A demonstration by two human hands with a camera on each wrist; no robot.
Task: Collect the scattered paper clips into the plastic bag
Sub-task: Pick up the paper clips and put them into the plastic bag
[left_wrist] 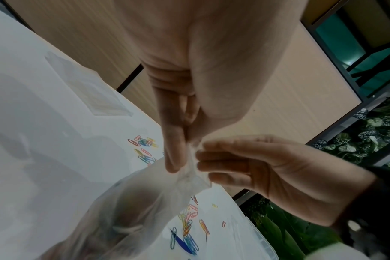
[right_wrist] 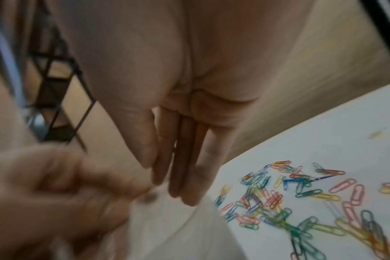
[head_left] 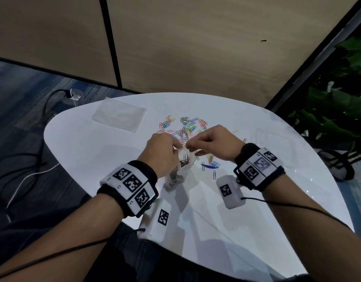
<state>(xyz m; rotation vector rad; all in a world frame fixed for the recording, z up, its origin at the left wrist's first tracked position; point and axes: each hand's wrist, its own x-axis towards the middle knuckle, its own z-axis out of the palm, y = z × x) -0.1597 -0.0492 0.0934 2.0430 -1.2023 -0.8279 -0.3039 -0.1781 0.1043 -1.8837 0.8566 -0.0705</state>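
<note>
A person sits at a white round bench [head_left: 84, 147] with both hands raised just above it, working the mouth of a thin clear bag [left_wrist: 145, 198]. The left hand [head_left: 162, 152] pinches the bag's top edge between thumb and fingers, a tight grip on crumpled film. The right hand [head_left: 212, 144] meets it at the same edge; its fingers [left_wrist: 223, 166] lie nearly straight against the plastic, and whether they actually pinch it cannot be told. The bag hangs down toward the bench, with a dark clump low inside that may be clips already gathered. Most of the coloured clips [head_left: 183, 127] lie loose on the bench just beyond the hands, a few more [head_left: 210, 164] near the right wrist. A second flat bag [head_left: 118, 116] lies at the far left. Judging from this, the mouth is bunched shut, so clips dropped now would likely bounce off. The film is slippery; if one grip slides, the bag could sag and spill. A wrist could also sweep clips toward the edge.
</note>
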